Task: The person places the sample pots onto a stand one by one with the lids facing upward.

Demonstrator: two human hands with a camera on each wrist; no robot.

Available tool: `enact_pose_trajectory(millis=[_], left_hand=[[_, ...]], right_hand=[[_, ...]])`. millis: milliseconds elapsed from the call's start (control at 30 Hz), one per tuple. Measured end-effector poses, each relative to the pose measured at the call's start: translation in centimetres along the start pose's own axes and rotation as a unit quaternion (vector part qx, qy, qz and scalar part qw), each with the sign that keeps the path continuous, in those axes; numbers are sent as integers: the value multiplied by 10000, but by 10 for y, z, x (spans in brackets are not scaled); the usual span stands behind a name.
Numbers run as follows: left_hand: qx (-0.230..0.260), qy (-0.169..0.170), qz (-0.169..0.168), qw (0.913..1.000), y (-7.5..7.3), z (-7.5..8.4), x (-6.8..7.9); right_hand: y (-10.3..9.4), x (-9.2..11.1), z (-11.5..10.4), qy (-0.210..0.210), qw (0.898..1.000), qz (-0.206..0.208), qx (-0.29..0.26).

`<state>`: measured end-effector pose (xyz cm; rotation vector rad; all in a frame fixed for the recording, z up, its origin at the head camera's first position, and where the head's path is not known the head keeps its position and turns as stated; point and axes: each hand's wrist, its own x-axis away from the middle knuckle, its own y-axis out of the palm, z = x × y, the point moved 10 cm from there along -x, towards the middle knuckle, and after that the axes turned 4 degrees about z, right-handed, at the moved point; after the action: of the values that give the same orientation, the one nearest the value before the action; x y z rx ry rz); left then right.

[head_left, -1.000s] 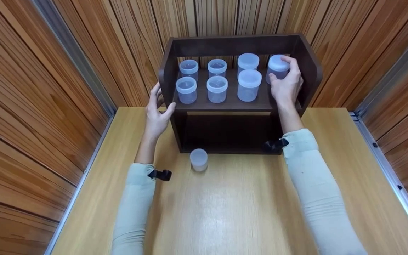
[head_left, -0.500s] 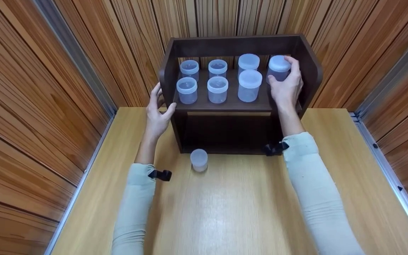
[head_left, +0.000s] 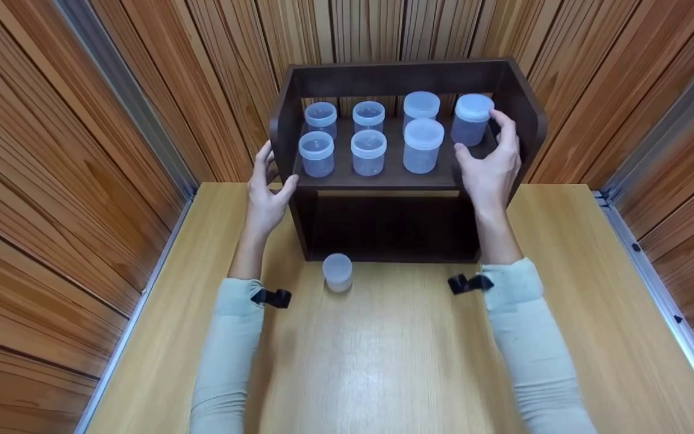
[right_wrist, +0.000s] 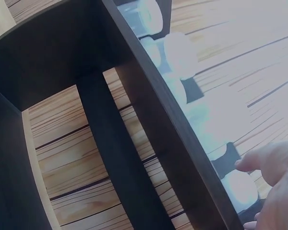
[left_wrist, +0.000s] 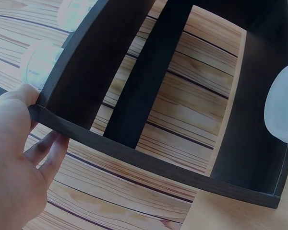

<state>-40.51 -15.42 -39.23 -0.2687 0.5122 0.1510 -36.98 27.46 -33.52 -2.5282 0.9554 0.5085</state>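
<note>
A dark brown two-tier shelf [head_left: 392,181] stands at the back of the table. My left hand [head_left: 267,202] grips its left side panel, thumb at the front edge and fingers round the outside. Near the right end of the top tier, a lidded translucent plastic jar [head_left: 471,123] stands upright at the back. My right hand [head_left: 493,172] is just in front of that jar, thumb and fingers spread apart, with the index fingertip close to the lid's right edge. In the right wrist view, the thumb and fingers appear beside a pale jar [right_wrist: 240,190], washed out by glare.
Two taller lidded jars [head_left: 423,147] stand mid-right on the top tier, with several shorter jars [head_left: 368,154] to their left. One small frosted jar [head_left: 338,272] sits on the wooden table [head_left: 353,361], before the shelf's lower left. Wood-plank walls [head_left: 82,150] enclose the table.
My right hand has let go of the rightmost jar and drawn back toward me, its fingers spreading. The jar stays on the top tier. My left hand keeps its hold on the shelf.
</note>
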Motion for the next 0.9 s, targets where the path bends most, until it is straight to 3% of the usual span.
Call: enact_pose_trajectory(millis=[433, 667, 900], left_hand=[[30, 118, -12, 9999, 1, 4, 0], [73, -31, -45, 10000, 1, 0, 0], [114, 40, -42, 9999, 1, 2, 0]], right_hand=[[-33, 54, -2, -268, 9964, 29, -808], [-48, 83, 2, -372, 9955, -45, -865], [-53, 103, 10, -515, 9963, -219, -653]])
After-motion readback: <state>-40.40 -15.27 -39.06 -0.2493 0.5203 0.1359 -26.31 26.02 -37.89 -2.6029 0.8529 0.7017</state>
